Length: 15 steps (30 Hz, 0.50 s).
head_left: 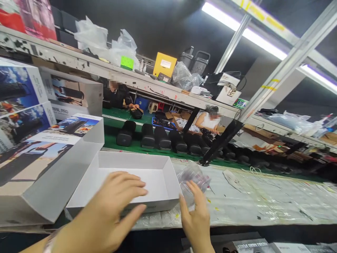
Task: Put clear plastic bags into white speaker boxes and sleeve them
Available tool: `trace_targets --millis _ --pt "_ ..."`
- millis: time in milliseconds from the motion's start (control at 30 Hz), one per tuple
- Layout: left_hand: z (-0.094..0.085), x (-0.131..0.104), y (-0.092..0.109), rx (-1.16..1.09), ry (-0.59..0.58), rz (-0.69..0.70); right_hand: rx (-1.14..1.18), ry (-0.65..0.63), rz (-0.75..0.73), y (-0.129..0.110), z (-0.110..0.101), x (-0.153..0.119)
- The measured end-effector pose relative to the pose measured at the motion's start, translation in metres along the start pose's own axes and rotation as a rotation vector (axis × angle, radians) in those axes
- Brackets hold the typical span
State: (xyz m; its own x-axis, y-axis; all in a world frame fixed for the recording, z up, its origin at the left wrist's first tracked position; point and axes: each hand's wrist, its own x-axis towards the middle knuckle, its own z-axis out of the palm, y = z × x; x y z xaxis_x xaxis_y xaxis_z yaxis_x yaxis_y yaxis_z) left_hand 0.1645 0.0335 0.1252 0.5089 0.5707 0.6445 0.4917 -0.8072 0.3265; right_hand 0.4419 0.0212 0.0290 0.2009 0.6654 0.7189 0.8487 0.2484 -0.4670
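Observation:
An open white box tray (pixel 155 165) lies on the bench in front of me. My left hand (pixel 110 207) reaches over its near wall, thumb on the outside and fingers spread inside, gripping the front edge. My right hand (pixel 196 218) sits just right of the tray and its fingers touch a small clear plastic bag (pixel 193 179), blurred, with something pale inside. The box's printed lid (pixel 47 168) lies open to the left, white walls up, showing a dark speaker picture.
Printed speaker cartons (pixel 21 105) are stacked at the left. A row of black cylindrical speakers (pixel 160 137) runs along a green conveyor behind the tray. Two people sit across the line. A plastic sheet (pixel 263 200) covers the bench to the right. A shelf overhead holds bags and boxes.

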Motion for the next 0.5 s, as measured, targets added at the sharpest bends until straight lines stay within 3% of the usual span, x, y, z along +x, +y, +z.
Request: trace_targets --millis 67,133,233,400,500 --pt "0.029 0.03 0.014 -0.075 -0.168 0.061 -0.132 0.054 0.139 0.033 -0.003 -0.005" --pt "0.057 0.053 0.022 -0.124 -0.309 0.076 -0.184 0.005 0.239 0.064 -0.008 -0.011" --pt "0.093 0.073 0.028 -0.091 -0.502 0.1 -0.049 -0.099 0.327 0.093 -0.03 -0.022" --pt "0.138 0.084 0.04 -0.055 -0.561 0.217 0.341 -0.235 0.509 0.092 -0.086 -0.05" --pt "0.165 0.087 0.055 -0.018 -0.652 0.326 0.464 -0.155 0.57 0.092 -0.091 -0.07"
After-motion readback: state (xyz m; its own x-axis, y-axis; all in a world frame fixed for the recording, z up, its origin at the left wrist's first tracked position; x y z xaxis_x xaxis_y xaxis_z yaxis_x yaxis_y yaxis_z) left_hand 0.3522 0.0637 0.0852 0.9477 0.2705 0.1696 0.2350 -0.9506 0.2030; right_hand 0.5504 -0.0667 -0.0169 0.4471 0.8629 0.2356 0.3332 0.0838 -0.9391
